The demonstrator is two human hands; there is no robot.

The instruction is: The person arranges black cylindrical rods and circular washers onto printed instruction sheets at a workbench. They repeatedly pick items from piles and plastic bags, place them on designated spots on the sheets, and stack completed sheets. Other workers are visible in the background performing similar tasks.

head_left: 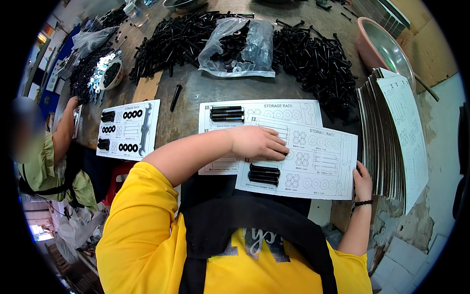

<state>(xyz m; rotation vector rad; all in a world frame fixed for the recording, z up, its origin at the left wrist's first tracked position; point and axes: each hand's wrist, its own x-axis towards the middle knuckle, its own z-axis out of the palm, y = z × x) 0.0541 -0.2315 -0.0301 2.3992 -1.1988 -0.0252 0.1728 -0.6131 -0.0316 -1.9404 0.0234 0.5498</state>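
Note:
My left hand (260,143) reaches across the upper part of a white printed cardboard sheet (318,188). Its fingers are together and bent down onto the sheet; whatever is under them is hidden. With fingers and thumb, my right hand (362,182) grips the sheet's right edge. Several black bolts (264,175) lie side by side at the sheet's lower left. Partly beneath it is another printed sheet (308,109), with black bolts (226,113) in a row at its upper left.
Heaps of black bolts (313,68) flank a clear plastic bag (259,46) of dark parts. One bolt (176,98) lies alone. Stacked sheets (399,127) and a pink-rimmed basin (364,41) stand right. A filled card (122,143) and a co-worker's arm (64,130) are left.

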